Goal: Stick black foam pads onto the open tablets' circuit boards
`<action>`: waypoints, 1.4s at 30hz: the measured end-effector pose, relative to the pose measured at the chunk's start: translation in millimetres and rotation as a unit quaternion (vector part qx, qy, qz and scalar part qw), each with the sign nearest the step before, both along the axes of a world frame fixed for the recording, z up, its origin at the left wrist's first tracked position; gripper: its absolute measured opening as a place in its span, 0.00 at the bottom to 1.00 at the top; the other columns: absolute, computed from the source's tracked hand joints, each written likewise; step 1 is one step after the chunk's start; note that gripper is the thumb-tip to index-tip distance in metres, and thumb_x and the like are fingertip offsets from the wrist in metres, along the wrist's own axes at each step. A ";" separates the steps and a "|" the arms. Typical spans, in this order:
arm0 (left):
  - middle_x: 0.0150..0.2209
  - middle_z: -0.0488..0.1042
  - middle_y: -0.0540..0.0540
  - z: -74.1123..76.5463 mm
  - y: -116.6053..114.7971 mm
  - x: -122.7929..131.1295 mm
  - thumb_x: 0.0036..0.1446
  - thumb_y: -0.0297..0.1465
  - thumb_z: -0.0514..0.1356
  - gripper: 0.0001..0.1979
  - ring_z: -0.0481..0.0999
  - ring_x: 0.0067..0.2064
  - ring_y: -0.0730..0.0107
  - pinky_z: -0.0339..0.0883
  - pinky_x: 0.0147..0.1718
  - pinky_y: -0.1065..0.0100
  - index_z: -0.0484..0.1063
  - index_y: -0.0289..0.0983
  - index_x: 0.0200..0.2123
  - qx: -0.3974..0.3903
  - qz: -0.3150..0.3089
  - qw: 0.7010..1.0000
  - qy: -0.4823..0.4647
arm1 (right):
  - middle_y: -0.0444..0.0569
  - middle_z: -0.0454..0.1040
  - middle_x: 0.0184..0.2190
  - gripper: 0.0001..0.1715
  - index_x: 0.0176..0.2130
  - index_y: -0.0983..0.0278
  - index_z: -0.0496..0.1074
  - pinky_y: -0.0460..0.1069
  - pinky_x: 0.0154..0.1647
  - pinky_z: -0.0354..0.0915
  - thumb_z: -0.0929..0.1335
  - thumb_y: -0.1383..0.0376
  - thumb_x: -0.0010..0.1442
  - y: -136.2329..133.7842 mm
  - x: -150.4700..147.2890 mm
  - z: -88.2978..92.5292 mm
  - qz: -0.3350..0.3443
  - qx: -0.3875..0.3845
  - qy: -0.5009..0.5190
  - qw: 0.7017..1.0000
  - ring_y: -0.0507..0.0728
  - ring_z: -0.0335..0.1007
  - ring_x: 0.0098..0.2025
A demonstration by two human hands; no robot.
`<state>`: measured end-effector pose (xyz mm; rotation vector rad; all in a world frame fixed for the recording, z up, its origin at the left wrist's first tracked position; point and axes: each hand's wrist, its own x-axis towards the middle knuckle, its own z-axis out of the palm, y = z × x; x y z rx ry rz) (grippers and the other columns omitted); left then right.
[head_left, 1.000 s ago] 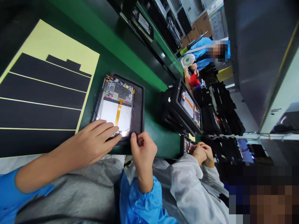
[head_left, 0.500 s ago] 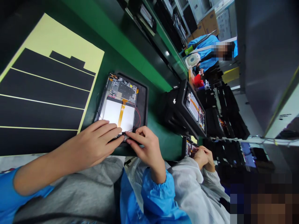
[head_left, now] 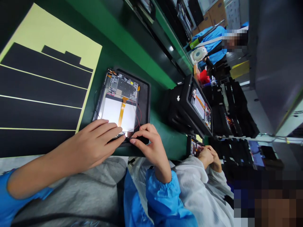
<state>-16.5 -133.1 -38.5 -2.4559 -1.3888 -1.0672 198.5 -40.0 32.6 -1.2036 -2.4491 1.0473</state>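
Note:
An opened tablet (head_left: 101,110) lies in a black tray (head_left: 145,97) on the green bench. Its circuit board (head_left: 125,90) faces up at the far end; a white battery (head_left: 110,108) crossed by an orange ribbon cable (head_left: 122,112) fills the near part. My left hand (head_left: 94,142) lies flat over the near edge, fingers stretched out. Beside its fingertips, at the near right corner, my right hand (head_left: 151,142) pinches with thumb and forefinger; what is between them is too small to make out. A thin red wire (head_left: 141,112) loops along the tablet's right side.
A yellow sheet (head_left: 61,28) with wide black strips (head_left: 42,75) lies on the left. Stacked black trays (head_left: 175,104) stand to the right, an opened tablet (head_left: 200,105) in the top one. Beyond, a co-worker's hands (head_left: 209,156) handle another device. A white fan (head_left: 198,55) stands farther back.
My right hand's fingertips have drawn slightly right, away from the left fingertips. My left hand stays flat on the tablet. The view has shifted a little.

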 end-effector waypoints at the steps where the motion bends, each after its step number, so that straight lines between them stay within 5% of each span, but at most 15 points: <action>1: 0.50 0.76 0.36 0.2 -0.1 0.0 0.68 0.23 0.53 0.14 0.75 0.51 0.48 0.68 0.55 0.46 0.75 0.32 0.53 -0.003 0.001 1.000 0.001 | 0.46 0.73 0.38 0.01 0.37 0.58 0.82 0.51 0.47 0.65 0.77 0.64 0.63 1.3 -1.4 1.0 0.008 -0.004 -0.002 1.000 0.57 0.69 0.44; 25: 0.48 0.77 0.41 1.0 4.6 -4.3 0.71 0.26 0.55 0.11 0.74 0.51 0.53 0.68 0.52 0.53 0.77 0.37 0.48 -0.035 -0.019 0.997 -0.061 | 0.46 0.72 0.41 0.10 0.40 0.60 0.76 0.50 0.49 0.64 0.78 0.61 0.62 29.8 -17.8 8.3 0.148 0.016 -0.097 0.984 0.58 0.68 0.48; 34: 0.45 0.77 0.41 -0.1 5.8 -5.4 0.73 0.29 0.52 0.13 0.75 0.49 0.55 0.69 0.49 0.54 0.77 0.37 0.47 -0.050 -0.021 0.997 -0.061 | 0.40 0.66 0.35 0.24 0.37 0.62 0.68 0.46 0.37 0.57 0.83 0.62 0.51 52.1 -38.0 17.4 0.175 -0.028 -0.163 0.971 0.53 0.63 0.37; 38: 0.54 0.75 0.34 -2.5 1.7 -4.4 0.73 0.37 0.51 0.18 0.73 0.58 0.47 0.67 0.58 0.48 0.74 0.34 0.55 -0.090 0.057 0.988 -0.112 | 0.41 0.68 0.36 0.29 0.39 0.63 0.69 0.47 0.35 0.57 0.84 0.61 0.47 47.2 -41.3 18.8 0.127 -0.009 -0.206 0.970 0.54 0.64 0.37; 42: 0.66 0.64 0.26 -6.5 -6.6 -13.9 0.74 0.45 0.46 0.30 0.58 0.70 0.35 0.53 0.68 0.37 0.63 0.28 0.66 -0.110 0.210 0.965 -0.109 | 0.52 0.73 0.50 0.45 0.56 0.63 0.69 0.51 0.42 0.66 0.85 0.60 0.45 20.0 -23.1 15.4 -0.013 0.020 -0.144 0.989 0.59 0.70 0.45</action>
